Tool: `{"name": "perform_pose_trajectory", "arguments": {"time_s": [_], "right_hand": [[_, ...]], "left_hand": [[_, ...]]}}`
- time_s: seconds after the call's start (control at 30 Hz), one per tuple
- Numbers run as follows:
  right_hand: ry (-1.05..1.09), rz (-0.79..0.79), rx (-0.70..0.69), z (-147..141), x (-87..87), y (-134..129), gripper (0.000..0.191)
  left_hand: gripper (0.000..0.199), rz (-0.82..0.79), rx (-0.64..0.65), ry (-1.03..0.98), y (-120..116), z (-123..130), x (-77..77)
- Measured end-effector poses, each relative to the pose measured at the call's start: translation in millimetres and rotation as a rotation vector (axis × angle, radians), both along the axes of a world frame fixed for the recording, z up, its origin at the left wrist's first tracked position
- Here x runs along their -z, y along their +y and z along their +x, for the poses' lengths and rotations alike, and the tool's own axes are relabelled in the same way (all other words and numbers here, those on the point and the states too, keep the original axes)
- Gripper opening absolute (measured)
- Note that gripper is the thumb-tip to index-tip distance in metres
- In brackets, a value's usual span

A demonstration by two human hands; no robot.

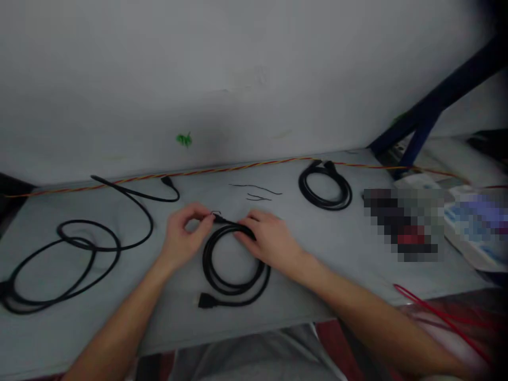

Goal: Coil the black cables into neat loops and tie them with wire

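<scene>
A black HDMI cable [206, 264] lies coiled in several loops on the grey table in front of me. At the coil's upper left, my left hand [184, 233] is closed in a pinch on one plug end. A short thin dark wire curves just above those fingertips. My right hand [273, 241] has its fingers wrapped round the coil's upper right side. The cable's other plug [206, 300] points left, below the coil, and rests free on the table.
A loose black cable [119, 247] sprawls at left; a neatly coiled one [304, 185] sits at back right. Thin black ties [260, 198] lie behind my hands. A twisted red-yellow wire [222, 170] runs along the wall. Blurred items and a blue frame [448, 87] stand right.
</scene>
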State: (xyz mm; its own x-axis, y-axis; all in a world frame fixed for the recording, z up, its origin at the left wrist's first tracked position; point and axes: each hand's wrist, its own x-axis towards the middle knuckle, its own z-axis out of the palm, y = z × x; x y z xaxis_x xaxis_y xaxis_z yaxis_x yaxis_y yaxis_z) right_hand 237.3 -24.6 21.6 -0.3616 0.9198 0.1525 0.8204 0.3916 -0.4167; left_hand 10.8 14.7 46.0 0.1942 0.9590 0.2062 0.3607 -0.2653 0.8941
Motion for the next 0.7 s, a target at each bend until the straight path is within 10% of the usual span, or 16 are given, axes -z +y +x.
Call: {"name": "perform_pose_trajectory", "arguments": {"time_s": [0.33, 0.7], "right_hand": [[0.646, -0.160, -0.124, -3, -6.9, 0, 0.029], [0.805, -0.361, -0.171, 5, -14.0, 4, 0.033]], "left_hand": [[0.004, 0.149, 0.338, 0.144, -15, 7, 1.5], [0.007, 0.050, 0.475, 0.013, -20, 6, -7.4]]}}
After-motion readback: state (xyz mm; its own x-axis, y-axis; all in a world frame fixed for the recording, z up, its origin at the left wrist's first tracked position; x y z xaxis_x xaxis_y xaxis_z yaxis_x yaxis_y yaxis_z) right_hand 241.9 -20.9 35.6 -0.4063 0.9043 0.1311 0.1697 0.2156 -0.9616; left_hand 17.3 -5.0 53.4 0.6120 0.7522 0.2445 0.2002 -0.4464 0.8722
